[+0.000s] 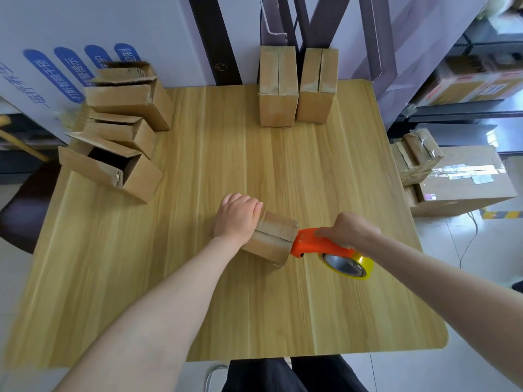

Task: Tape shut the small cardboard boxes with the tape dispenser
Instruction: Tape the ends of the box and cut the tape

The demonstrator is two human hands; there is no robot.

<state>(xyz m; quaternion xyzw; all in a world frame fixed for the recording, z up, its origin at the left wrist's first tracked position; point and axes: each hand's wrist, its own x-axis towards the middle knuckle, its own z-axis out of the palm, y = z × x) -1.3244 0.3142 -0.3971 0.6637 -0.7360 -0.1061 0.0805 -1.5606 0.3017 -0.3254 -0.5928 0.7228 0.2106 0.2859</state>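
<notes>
A small cardboard box (273, 240) stands on the wooden table (198, 292), its closed top flaps meeting in a seam. My left hand (236, 217) grips the box's left side, fingers curled over its far edge. My right hand (349, 230) grips the handle of the orange tape dispenser (317, 246), whose front end touches the box's right edge at the seam. A yellow tape roll (348, 264) sits at the dispenser's rear, under my right wrist.
Three open boxes (124, 137) are piled at the table's left rear. Two closed boxes (297, 86) stand upright at the back centre. Larger taped cartons (458, 179) sit on the floor to the right, beside shelving. My dark-trousered legs show below the table's front edge.
</notes>
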